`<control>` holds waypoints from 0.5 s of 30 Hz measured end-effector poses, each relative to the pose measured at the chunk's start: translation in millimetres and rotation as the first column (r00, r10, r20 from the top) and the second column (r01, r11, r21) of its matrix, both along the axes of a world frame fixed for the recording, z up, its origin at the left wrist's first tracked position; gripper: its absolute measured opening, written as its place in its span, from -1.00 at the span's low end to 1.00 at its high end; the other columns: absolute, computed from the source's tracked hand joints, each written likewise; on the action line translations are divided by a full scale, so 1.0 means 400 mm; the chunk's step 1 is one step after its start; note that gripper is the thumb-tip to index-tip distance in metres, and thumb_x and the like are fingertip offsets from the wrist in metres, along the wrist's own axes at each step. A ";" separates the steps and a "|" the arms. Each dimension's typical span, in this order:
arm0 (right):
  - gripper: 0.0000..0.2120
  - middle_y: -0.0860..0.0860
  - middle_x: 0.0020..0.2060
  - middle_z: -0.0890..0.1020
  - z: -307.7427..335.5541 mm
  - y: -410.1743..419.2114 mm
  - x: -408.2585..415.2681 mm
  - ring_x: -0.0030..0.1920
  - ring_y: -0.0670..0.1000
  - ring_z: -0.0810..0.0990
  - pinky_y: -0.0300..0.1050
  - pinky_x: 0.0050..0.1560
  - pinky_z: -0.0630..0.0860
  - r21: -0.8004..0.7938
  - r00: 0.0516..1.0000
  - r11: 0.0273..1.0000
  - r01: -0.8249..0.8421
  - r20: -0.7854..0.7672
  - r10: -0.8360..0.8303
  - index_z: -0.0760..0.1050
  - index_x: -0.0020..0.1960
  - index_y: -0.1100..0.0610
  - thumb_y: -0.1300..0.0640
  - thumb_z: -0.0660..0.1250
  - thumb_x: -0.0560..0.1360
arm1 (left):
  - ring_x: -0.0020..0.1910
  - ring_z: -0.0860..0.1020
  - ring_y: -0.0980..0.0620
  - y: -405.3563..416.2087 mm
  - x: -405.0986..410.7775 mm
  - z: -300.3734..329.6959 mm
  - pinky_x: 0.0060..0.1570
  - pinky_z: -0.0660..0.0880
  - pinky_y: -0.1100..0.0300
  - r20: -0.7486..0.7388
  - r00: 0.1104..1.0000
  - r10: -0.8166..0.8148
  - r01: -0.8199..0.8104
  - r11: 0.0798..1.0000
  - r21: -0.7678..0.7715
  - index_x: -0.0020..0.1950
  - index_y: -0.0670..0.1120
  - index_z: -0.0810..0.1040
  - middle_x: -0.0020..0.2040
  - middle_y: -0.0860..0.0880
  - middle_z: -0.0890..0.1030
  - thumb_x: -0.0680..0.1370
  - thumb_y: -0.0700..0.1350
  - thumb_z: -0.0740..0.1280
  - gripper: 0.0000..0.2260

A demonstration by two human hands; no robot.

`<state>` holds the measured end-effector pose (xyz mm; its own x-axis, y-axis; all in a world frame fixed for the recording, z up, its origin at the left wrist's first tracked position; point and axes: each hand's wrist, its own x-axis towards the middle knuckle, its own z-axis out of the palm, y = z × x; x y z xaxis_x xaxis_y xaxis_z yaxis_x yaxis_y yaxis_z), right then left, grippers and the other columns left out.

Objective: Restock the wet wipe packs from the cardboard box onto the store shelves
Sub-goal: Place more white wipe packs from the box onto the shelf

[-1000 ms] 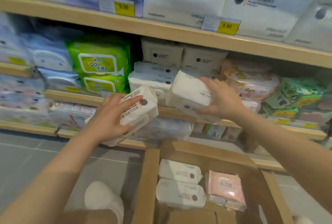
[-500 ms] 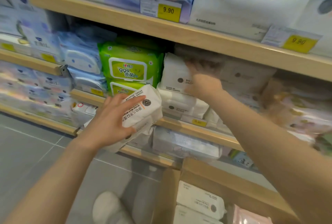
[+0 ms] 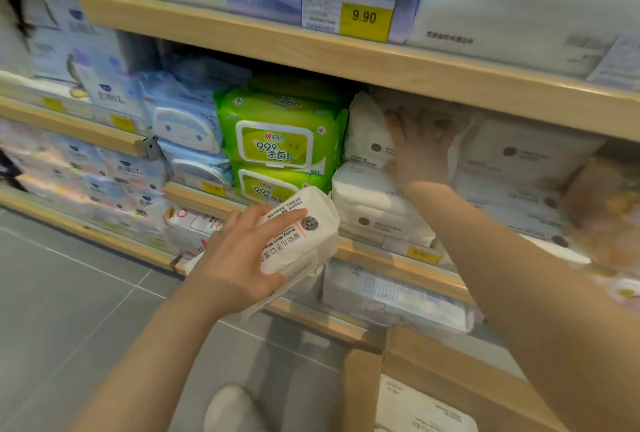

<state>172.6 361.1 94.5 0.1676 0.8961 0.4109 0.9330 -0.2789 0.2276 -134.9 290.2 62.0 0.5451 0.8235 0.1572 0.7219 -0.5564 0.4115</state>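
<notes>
my left hand (image 3: 242, 258) holds a white wipe pack (image 3: 304, 234) below the green packs (image 3: 280, 140). my right hand (image 3: 420, 146), fingers spread wide, presses a shelf pack (image 3: 367, 133). the box (image 3: 415, 372) sits underneath.

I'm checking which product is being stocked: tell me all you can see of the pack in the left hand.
The white wet wipe pack is a soft, plastic-wrapped block with a round dark logo, an orange line and Chinese lettering. It is tilted, in front of the shelf edge below the green packs. The left hand grips it, fingers across its face.
</notes>
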 end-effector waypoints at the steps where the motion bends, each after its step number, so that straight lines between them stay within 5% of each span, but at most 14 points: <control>1: -0.16 0.05 0.47 0.17 -0.003 0.001 0.003 0.44 0.19 0.15 0.39 0.35 0.00 0.001 1.000 1.000 -0.011 -0.004 0.011 0.03 0.51 0.03 0.07 0.44 0.38 | 0.25 0.24 0.00 0.000 0.005 0.004 0.25 0.33 -0.04 0.001 1.000 -0.002 0.002 1.000 -0.002 0.39 0.43 0.09 0.33 0.09 0.26 0.25 0.16 0.30 -0.25; 5: -0.12 0.06 0.50 0.12 0.020 -0.018 0.003 0.48 0.15 0.08 0.37 0.37 -0.03 -0.029 0.996 0.998 -0.063 -0.059 0.061 -0.02 0.53 0.03 0.03 0.44 0.39 | 0.27 0.24 0.01 -0.015 0.031 0.022 0.29 0.31 -0.02 0.029 1.000 -0.011 0.012 0.999 -0.033 0.40 0.41 0.11 0.34 0.07 0.27 0.26 0.15 0.30 -0.26; 7: -0.19 0.05 0.50 0.12 0.045 -0.071 -0.012 0.49 0.11 0.07 0.30 0.41 -0.01 -0.015 0.966 0.988 -0.154 -0.211 0.148 0.00 0.53 0.04 0.07 0.39 0.44 | 0.28 0.24 0.03 -0.029 0.046 0.031 0.29 0.31 -0.04 0.054 0.997 -0.050 0.052 0.997 -0.050 0.41 0.39 0.12 0.32 0.09 0.28 0.26 0.13 0.32 -0.25; 8: -0.26 0.07 0.47 0.19 0.053 -0.111 -0.022 0.47 0.11 0.14 0.20 0.42 0.08 -0.001 0.915 0.973 -0.230 -0.342 0.216 0.04 0.52 0.07 0.10 0.36 0.47 | 0.28 0.25 0.04 -0.036 0.054 0.036 0.27 0.32 -0.05 0.077 0.994 -0.072 0.077 0.995 -0.064 0.42 0.38 0.11 0.31 0.11 0.29 0.26 0.11 0.36 -0.22; 10: -0.28 0.07 0.40 0.30 0.059 -0.213 -0.044 0.40 0.05 0.27 -0.03 0.33 0.25 0.001 0.668 0.897 -0.441 -0.668 0.329 0.06 0.51 0.04 0.18 0.35 0.46 | 0.29 0.27 0.07 -0.052 0.071 0.045 0.26 0.33 -0.01 0.158 0.982 -0.104 0.125 0.983 -0.135 0.42 0.38 0.07 0.32 0.15 0.31 0.25 0.02 0.47 -0.13; 12: -0.10 -0.06 0.42 0.24 0.065 -0.321 -0.064 0.42 -0.12 0.21 -0.20 0.34 0.24 -0.075 0.400 0.800 -0.595 -0.891 0.214 -0.07 0.52 -0.12 0.21 0.43 0.42 | 0.32 0.30 0.08 -0.074 0.098 0.058 0.26 0.36 0.01 0.246 0.962 -0.120 0.181 0.953 -0.242 0.40 0.43 0.04 0.33 0.13 0.34 0.20 -0.07 0.55 -0.02; 15: 0.04 -0.31 0.36 0.20 0.061 -0.421 -0.072 0.30 -0.37 0.26 -0.57 0.17 0.24 -0.161 0.321 0.733 -0.661 -0.943 0.083 -0.03 0.50 -0.19 0.19 0.58 0.28 | 0.30 0.36 0.12 -0.116 0.155 0.076 0.24 0.41 0.05 0.321 0.929 -0.186 0.300 0.886 -0.354 0.38 0.47 0.03 0.29 0.10 0.38 0.18 -0.13 0.58 0.04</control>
